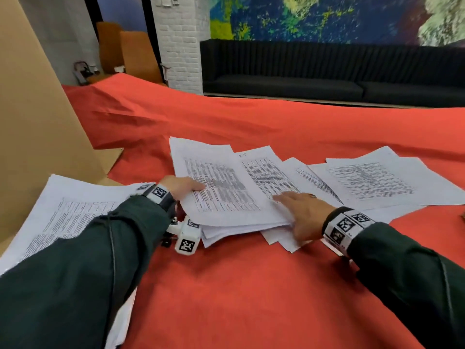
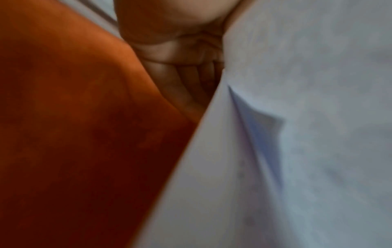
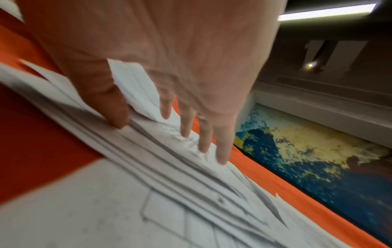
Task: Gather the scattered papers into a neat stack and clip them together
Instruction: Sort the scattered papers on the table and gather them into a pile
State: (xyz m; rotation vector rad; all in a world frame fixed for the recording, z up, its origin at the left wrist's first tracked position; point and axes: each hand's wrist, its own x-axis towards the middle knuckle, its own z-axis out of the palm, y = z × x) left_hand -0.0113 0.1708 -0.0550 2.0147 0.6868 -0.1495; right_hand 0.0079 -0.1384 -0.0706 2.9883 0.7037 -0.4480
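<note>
Printed white sheets lie fanned across a red cloth [image 1: 251, 285]. My left hand [image 1: 187, 188] grips the left edge of the middle pile [image 1: 226, 197], thumb on top. In the left wrist view its fingers [image 2: 182, 75] curl beneath the paper [image 2: 297, 134]. My right hand [image 1: 294, 210] lies flat on the pile's right side with straight fingers. In the right wrist view that right hand [image 3: 165, 110] has its thumb [image 3: 114, 107] pushed against the staggered sheet edges [image 3: 169, 167]. More sheets [image 1: 372, 180] spread to the right, and others [image 1: 75, 210] lie under my left forearm.
A large cardboard panel [image 1: 37, 109] leans at the left, touching the cloth. The cloth rises in folds [image 1: 125, 109] at the back left. A black sofa [image 1: 327, 71] stands beyond the table. A small brown object [image 1: 463, 217] shows at the right edge.
</note>
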